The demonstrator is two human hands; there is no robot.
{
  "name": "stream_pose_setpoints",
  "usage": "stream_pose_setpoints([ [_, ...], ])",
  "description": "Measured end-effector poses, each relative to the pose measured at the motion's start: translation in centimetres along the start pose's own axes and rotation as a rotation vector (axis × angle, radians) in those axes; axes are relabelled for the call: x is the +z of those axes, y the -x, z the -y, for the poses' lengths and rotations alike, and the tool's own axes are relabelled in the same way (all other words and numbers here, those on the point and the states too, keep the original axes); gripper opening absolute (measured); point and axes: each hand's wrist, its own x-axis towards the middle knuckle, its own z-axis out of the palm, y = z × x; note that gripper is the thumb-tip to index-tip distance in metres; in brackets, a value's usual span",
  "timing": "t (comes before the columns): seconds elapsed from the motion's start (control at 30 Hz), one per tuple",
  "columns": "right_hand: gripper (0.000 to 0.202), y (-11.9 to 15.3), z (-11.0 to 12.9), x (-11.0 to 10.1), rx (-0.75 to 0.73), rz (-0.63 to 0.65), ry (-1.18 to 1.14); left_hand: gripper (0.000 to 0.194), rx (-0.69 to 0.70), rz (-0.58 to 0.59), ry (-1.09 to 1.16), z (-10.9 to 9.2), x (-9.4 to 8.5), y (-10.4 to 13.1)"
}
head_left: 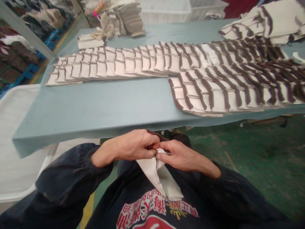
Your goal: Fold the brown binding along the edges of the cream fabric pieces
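Cream cloth piece [169, 186] is pinched near upper end by left hand [133, 145] and right hand [179, 156], neither nearer; long axis is slanted bodyward, slightly rightward.

**Wore Dark Sleeves and a Boldly Printed Front**

Was dressed in dark navy, nearly black cloth. Filled the lower left of the frame with a loose left sleeve [69, 178], creased and puffed, and ended it in a gathered left cuff [94, 156]. Matched it at lower right with a right sleeve [238, 190] of the same dark tone, drawn in to a puckered right cuff [216, 171]. Showed a bare left hand [133, 144] and a bare right hand [182, 156] near the middle. Wore across the lower middle a dark garment front [107, 203], printed with large red Chinese characters [159, 206] edged in white. Bore a small yellow motif [175, 213] toward their right and, at the bottom edge, a cut-off red shape [147, 223] with a curved white border.
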Motion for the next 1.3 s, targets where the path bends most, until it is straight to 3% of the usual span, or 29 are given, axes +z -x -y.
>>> stream_pose_setpoints([
  [0.4,0.02,-0.3,-0.2,-0.1,0.007,-0.012,0.021,0.01,0.162,-0.196,-0.444,0.5,2.8,0.4],
  [0.53,0.014,-0.2,-0.2,-0.2,0.0,-0.051,0.016,0.016,0.176,-0.276,-0.535,0.8,3.8,0.6],
  [0.83,0.028,-0.5,-0.2,-0.1,0.102,-0.129,0.068,0.029,0.255,-0.49,-0.744,2.2,6.0,0.1],
  [1.07,0.023,-0.3,-1.9,1.0,0.08,-0.11,-0.046,0.026,0.286,-0.525,-0.723,2.7,7.3,0.1],
  [1.3,0.02,-0.3,-2.2,1.2,0.083,-0.105,-0.098,0.024,0.248,-0.444,-0.731,2.5,7.3,0.2],
])
